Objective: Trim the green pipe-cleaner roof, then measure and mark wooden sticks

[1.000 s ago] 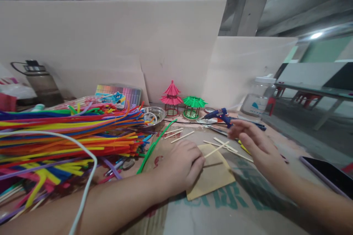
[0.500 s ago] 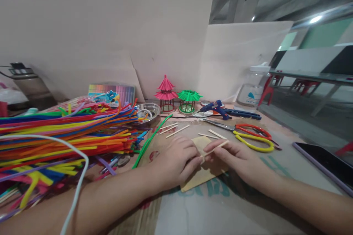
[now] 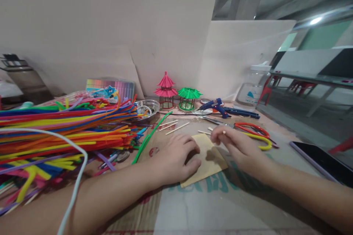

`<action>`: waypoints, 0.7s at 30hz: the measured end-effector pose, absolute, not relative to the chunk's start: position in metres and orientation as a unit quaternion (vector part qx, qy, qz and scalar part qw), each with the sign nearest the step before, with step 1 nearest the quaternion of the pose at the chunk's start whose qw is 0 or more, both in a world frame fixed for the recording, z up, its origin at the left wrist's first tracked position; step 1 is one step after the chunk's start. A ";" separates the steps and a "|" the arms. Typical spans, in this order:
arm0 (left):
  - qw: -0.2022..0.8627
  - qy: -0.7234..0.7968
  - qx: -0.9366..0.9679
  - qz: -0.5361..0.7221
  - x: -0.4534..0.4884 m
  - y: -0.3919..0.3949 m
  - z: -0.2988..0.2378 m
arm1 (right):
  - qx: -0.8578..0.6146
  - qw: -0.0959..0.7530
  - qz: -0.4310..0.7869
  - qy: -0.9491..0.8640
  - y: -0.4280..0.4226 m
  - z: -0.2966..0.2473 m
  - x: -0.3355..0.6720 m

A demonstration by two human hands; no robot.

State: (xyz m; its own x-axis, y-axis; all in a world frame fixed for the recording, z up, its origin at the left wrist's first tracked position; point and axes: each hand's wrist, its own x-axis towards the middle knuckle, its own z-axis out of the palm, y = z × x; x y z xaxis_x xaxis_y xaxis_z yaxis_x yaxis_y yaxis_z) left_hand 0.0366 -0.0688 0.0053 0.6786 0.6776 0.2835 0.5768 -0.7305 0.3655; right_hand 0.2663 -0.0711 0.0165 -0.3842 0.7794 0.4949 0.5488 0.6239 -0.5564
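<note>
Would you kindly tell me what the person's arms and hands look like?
Both forearms are bare, with no sleeve in view. The left hand and right hand wear no gloves, and no ring, watch or bracelet shows. A thin white cable loops in front of the left forearm.

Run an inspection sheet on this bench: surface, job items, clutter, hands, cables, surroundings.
Surface: cardboard-covered table, printed lettering.
Job's things: tan sheet lying flat; thin stick, only its tip shows.
Clutter: pipe cleaner pile at left; loose sticks, scissors, glue gun, metal bowl, pink pavilion model, green pavilion model, phone.
Grippers: left hand palm down on the sheet; right hand pinching the stick.
Cables: white cable in left foreground; black cord by the glue gun.
Surroundings: pale boards behind; another table at right.
</note>
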 end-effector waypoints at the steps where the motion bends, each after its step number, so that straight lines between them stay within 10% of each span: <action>1: 0.125 0.347 0.907 0.202 0.037 -0.069 0.005 | -0.410 0.373 0.107 -0.825 -0.061 0.024 0.266; 9: 0.133 0.351 0.906 0.196 0.038 -0.069 0.005 | -0.496 0.173 -0.224 -0.821 0.079 0.065 0.237; 21: 0.128 0.341 0.911 0.195 0.037 -0.067 0.003 | -0.555 0.113 -0.248 -0.785 0.141 0.056 0.237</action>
